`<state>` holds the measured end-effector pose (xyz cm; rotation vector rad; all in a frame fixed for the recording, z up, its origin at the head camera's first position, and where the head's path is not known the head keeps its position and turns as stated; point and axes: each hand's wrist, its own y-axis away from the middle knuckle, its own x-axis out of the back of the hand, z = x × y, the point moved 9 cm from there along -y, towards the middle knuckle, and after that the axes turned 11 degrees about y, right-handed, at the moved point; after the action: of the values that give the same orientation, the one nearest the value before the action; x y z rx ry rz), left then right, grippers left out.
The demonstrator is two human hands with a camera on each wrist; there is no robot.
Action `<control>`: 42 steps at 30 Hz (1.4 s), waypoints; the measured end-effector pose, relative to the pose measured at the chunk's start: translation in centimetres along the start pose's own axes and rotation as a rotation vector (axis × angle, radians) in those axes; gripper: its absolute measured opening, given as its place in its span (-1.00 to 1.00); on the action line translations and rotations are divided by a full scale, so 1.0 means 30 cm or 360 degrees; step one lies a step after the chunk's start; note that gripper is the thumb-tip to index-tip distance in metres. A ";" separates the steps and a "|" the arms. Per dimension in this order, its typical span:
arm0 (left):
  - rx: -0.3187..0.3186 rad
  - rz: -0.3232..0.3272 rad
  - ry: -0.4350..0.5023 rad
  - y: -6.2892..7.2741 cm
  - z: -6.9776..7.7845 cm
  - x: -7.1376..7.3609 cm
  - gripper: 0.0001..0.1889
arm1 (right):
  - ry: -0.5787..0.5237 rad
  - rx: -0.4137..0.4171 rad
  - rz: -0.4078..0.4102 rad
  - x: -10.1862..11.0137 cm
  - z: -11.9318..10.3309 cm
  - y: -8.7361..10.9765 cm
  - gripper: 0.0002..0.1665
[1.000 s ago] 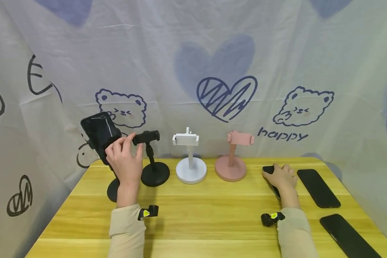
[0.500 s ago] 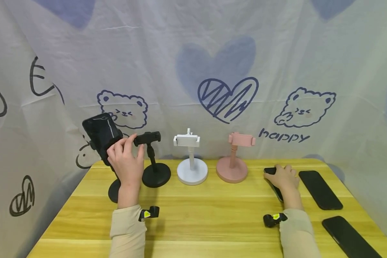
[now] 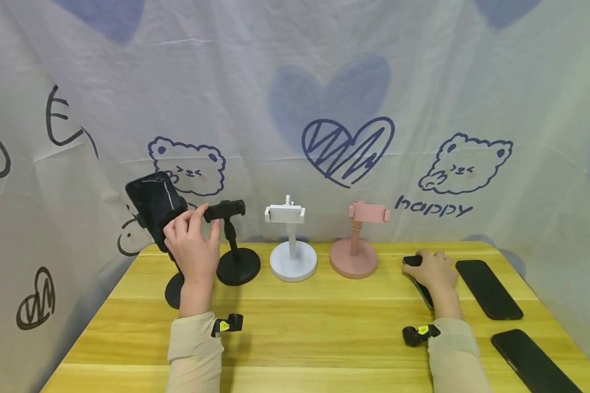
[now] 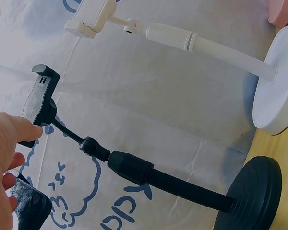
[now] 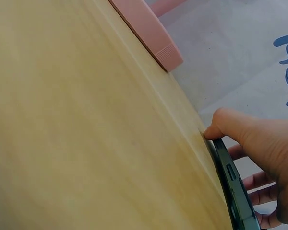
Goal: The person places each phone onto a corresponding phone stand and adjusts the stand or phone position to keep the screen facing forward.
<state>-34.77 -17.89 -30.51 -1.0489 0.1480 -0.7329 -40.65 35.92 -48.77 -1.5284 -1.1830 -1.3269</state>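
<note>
1. Pink stand (image 3: 353, 260): pink clip, pink base!
2. White stand (image 3: 293, 263) next door, all white.
3. Black stands (image 3: 238, 268), a pair, black throughout.
4. Phones (image 3: 489, 289) — black faces, and the gripped phone (image 5: 237, 191) flashes a dark green edge.
5. Table (image 3: 324, 338): yellow, streaked with wood grain.
6. Curtain (image 3: 226, 82): pale grey, soft blue hearts, navy outlined bears, navy "happy"!
7. Sleeves (image 3: 195, 352) in plain beige — yellow tags (image 3: 224, 326) on black wrist cameras (image 3: 235, 322).

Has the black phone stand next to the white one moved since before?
No, the black stand hasn't visibly moved; it keeps the same gap from the white stand.
</note>
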 end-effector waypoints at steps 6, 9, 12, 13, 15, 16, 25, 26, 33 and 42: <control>-0.0002 -0.0013 -0.0005 -0.008 0.004 -0.004 -0.66 | -0.0009 0.0025 0.0072 0.026 0.000 0.001 -0.10; 0.0002 -0.0011 0.0009 -0.013 0.005 -0.005 -0.66 | -0.0030 0.0041 0.0144 0.043 -0.004 0.002 -0.13; 0.0006 -0.0010 0.0021 -0.015 0.005 -0.007 -0.65 | -0.0062 0.0067 0.0253 0.070 -0.012 0.006 -0.16; 0.0008 -0.0015 0.0018 -0.015 0.005 -0.009 -0.65 | -0.0070 0.0077 0.0294 0.081 -0.014 0.008 -0.16; 0.0011 -0.0020 0.0016 -0.015 0.005 -0.010 -0.65 | -0.0087 0.0098 0.0378 0.104 -0.018 0.011 -0.15; 0.0013 -0.0017 0.0016 -0.015 0.004 -0.009 -0.65 | -0.0093 0.0107 0.0413 0.114 -0.020 0.012 -0.15; 0.0047 -0.0034 0.0019 -0.010 -0.005 -0.011 -0.65 | -0.0144 0.0105 0.0514 0.161 -0.024 0.025 -0.16; 0.0050 -0.0031 0.0023 -0.009 -0.005 -0.010 -0.64 | -0.0148 0.0107 0.0518 0.164 -0.025 0.027 -0.17; 0.0056 -0.0016 0.0030 -0.001 -0.007 -0.001 -0.64 | -0.0137 0.0135 0.0556 0.184 -0.038 0.039 -0.20; 0.0030 -0.0035 0.0011 -0.003 -0.003 -0.004 -0.64 | -0.0159 0.0150 0.0654 0.230 -0.048 0.069 -0.23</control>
<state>-34.95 -17.90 -30.52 -1.0314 0.1353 -0.7567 -38.88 35.05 -41.70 -1.6739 -0.9114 -0.9199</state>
